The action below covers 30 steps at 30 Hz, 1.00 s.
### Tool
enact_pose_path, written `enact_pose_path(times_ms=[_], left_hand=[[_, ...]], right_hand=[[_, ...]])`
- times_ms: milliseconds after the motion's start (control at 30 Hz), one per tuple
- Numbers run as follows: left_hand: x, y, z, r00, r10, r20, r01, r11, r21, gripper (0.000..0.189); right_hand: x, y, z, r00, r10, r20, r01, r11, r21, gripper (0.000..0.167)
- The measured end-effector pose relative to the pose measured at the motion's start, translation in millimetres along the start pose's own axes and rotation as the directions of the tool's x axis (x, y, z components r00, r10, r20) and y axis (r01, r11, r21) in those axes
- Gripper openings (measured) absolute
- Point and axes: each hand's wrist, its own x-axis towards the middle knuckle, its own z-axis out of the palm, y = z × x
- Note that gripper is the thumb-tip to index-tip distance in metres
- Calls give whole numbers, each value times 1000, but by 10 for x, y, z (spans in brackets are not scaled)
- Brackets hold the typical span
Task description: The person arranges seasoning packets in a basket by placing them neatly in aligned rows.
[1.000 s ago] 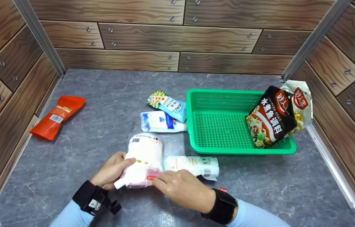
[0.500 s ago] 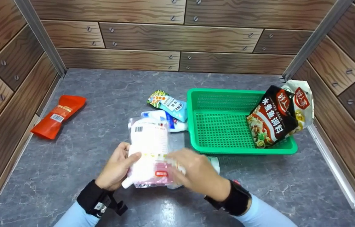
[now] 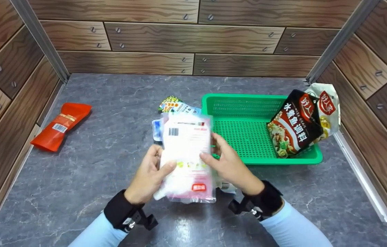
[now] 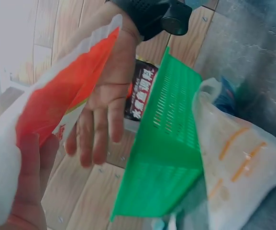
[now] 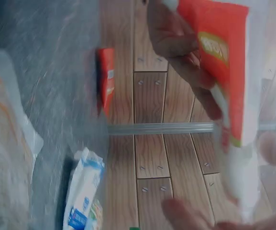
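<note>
A white-and-pink spouted pouch point(image 3: 186, 147) is held up over the near middle of the surface, its barcode side up and spout at the lower left. My left hand point(image 3: 147, 178) grips its left edge, thumb on the front. At the right edge is my right hand point(image 3: 231, 164), thumb over the front and fingers alongside. The left wrist view shows the right hand's fingers point(image 4: 99, 129) extended behind the pouch's red side point(image 4: 63, 105). Partly hidden below the pouch lie another white pouch point(image 3: 227, 187), a blue-and-white bag point(image 3: 157, 129) and a light-blue packet point(image 3: 186, 108).
A green basket point(image 3: 262, 161) stands on the right. A black seasoning packet point(image 3: 294, 123) and a white one point(image 3: 330, 103) lean at its right end. An orange-red packet point(image 3: 61, 127) lies far left. Wood-patterned walls point(image 3: 152, 61) enclose the grey surface.
My left hand has lifted the spouted pouch up and to the right. My right hand has left its lower right corner and swung out to its right edge.
</note>
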Motion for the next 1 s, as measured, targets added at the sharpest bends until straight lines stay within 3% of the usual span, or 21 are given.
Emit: enact_pose_path(times_ms=[200,433,833,1000], left_hand=[[139,15,81,998,7,66,-7,1000,6,31],[217,-8,83,997,-8,77,5,999,33,29],[262,-14,61,999,-28,40,25,998,64,31],[280,17,30,1000,12,19,-16,981,196,29]], right_hand=[[45,-54,-168,984,87,153,-123,963,240,59],[110,-52,-293,973,134,187,-194,915,354,49],[103,-4,-252,988,80,132,-129,893,431,45],[89,12,-213,996,14,86,-53,883,467,44]])
